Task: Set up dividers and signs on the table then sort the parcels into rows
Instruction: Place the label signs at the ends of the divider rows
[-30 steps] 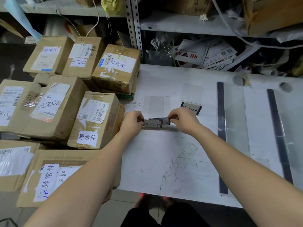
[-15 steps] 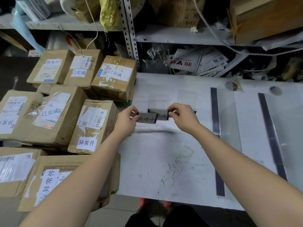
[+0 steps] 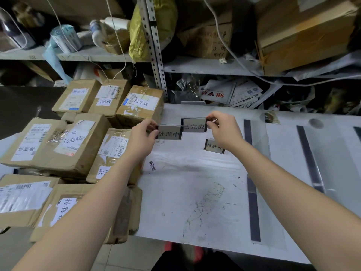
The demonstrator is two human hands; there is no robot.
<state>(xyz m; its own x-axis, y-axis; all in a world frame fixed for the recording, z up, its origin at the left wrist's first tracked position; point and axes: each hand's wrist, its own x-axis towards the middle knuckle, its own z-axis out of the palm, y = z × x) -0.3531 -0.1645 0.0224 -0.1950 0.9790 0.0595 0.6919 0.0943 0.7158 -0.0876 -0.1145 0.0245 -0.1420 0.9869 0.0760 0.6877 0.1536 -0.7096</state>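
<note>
My left hand point(image 3: 143, 136) pinches a small sign reading 处理中 point(image 3: 169, 133) by its left edge, lifted above the white table point(image 3: 185, 192). My right hand point(image 3: 224, 130) holds a second sign reading 已完成 point(image 3: 194, 125) by its right edge, slightly higher and just behind the first. A third sign, 待处理 point(image 3: 214, 147), stands on the table below my right hand. Clear acrylic dividers with dark base strips point(image 3: 253, 182) point(image 3: 310, 159) lie flat on the table to the right. Labelled cardboard parcels point(image 3: 64, 145) are stacked at the left.
Metal shelving point(image 3: 156, 55) crammed with boxes, bags and papers rises behind the table. The parcel stack presses against the table's left edge. A small round object point(image 3: 269, 117) and a hole point(image 3: 314, 123) sit near the table's back right.
Both hands lifted the two signs off the table and drew them apart, so their printed faces now show. The camera tilted up, and the third sign is uncovered.
</note>
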